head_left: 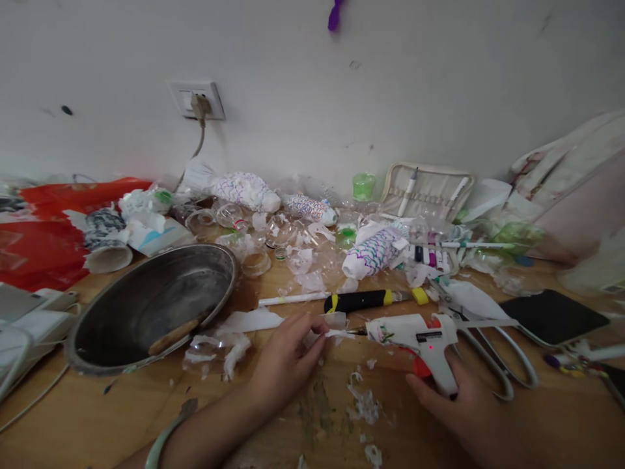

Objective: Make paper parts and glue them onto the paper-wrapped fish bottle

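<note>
My left hand (288, 355) is closed, its thumb and fingertips pinching a small piece of white paper (340, 333). The tip of a white hot glue gun (410, 331) meets the right end of that paper; whether glue is coming out I cannot tell. Around the gun's handle is my right hand (463, 397), partly hidden behind it. A small red light glows on the gun's body, and its trigger is red. Just above lies a black and yellow utility knife (359, 301). Scissors (483, 345) rest to the right of the gun.
A metal basin (83, 335) with a brown object inside stands at left. Behind are fish shapes of white paper with coloured scales (374, 251), plastic bottle pieces (256, 264) and a pen case (427, 189). A black pad (554, 316) lies right. Paper scraps (364, 404) litter the front.
</note>
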